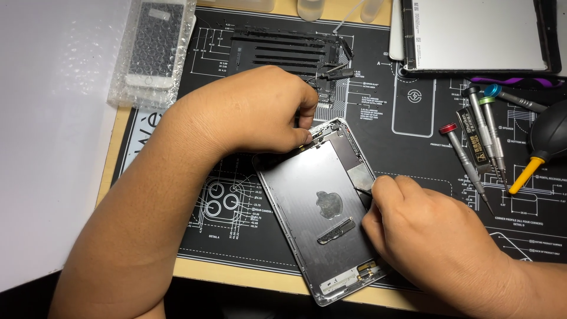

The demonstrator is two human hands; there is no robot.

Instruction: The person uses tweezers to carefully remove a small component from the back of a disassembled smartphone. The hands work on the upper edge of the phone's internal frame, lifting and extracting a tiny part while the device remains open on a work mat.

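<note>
Black and printed with white diagrams, a repair mat (413,153) covers most of the wooden surface (248,274), and everything being worked on lies on it.

Nearest to me, an emptied grey tablet shell (313,201) lies open side up, tilted so its upper corner points toward the left hand. The right hand (425,230) rests its heel against the shell's right edge, apparently to steady itself, and its grip is narrow, closed on a thin dark tool (361,189) whose tip touches the silvery patch near that edge. The left hand (254,112) comes over from the other side and presses down on the shell's upper corner, fingertips pinched together on something small there; what exactly they hold I cannot tell, but the hand clearly keeps the shell from sliding.

To the right, well apart from the hands, several screwdrivers (481,139) lie side by side with coloured caps, within easy reach, next to a black rubber air blower (546,142) with a yellow nozzle.

Farther back, a black slatted part (283,50) sits on the mat just beyond the left hand. At the far left a phone in bubble wrap (153,47) lies out of the way, and at the far right a white screen panel (478,32) is set aside.
</note>
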